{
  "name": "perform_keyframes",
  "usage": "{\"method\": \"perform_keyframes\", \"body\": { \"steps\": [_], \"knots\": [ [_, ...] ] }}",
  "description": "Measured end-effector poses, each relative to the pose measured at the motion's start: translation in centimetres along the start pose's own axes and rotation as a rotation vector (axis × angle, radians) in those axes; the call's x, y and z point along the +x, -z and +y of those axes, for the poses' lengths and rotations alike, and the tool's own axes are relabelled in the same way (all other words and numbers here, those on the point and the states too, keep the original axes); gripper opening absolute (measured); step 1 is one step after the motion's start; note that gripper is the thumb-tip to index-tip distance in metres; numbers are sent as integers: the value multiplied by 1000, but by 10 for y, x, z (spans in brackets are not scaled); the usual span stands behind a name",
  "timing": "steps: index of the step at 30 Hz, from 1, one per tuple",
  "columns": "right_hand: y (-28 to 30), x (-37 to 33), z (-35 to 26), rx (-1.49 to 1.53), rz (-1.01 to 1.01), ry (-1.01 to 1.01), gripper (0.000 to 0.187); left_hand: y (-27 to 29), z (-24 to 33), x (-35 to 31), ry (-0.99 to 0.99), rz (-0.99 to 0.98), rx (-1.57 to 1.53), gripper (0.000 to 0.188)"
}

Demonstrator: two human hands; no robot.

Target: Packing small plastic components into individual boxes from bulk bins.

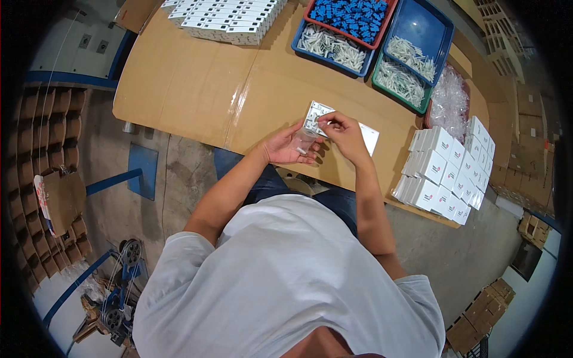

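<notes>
My left hand (285,147) is turned palm up at the table's near edge, its fingers curled round a small clear plastic bag (306,139). A small white piece (302,150) shows at the bag's lower end. Just right of it my right hand (342,132) is closed in a pinch at the bag's upper end; whatever lies between those fingertips is too small to make out. Behind both hands is a white card with dark printed drawings (318,111), partly covered by the fingers. A flat white box (369,140) lies beside my right wrist.
Stacked white boxes (439,173) stand at the table's right end, and rows of white boxes (230,21) at the far left. Trays at the far right hold blue plugs (352,17), white pieces (331,46) and clear bags (449,98). Cardboard covers the table (179,89).
</notes>
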State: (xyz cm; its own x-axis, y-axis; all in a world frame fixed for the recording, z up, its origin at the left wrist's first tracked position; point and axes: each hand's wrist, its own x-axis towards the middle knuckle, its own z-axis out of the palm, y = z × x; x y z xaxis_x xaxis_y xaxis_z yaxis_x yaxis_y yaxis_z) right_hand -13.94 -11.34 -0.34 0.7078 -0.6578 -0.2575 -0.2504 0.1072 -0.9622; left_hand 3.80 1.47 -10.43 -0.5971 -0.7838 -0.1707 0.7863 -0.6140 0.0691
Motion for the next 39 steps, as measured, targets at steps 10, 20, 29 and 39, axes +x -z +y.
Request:
{"method": "perform_keyframes", "body": {
  "steps": [10, 20, 29, 39],
  "knots": [
    [-6, 3, -26, -436, -119, -5, 13, 8, -4, 3, -33, -54, 9, 67],
    [-7, 11, -36, -611, -193, 88, 18, 7, -3, 2, -12, -62, 34, 68],
    [-26, 14, 4, -731, -306, 154, 50, 24, -8, 3, -36, -75, 51, 60],
    [-28, 7, 2, -697, -285, 164, 53, 21, -6, 1, -96, -81, 73, 51]
  ]
}}
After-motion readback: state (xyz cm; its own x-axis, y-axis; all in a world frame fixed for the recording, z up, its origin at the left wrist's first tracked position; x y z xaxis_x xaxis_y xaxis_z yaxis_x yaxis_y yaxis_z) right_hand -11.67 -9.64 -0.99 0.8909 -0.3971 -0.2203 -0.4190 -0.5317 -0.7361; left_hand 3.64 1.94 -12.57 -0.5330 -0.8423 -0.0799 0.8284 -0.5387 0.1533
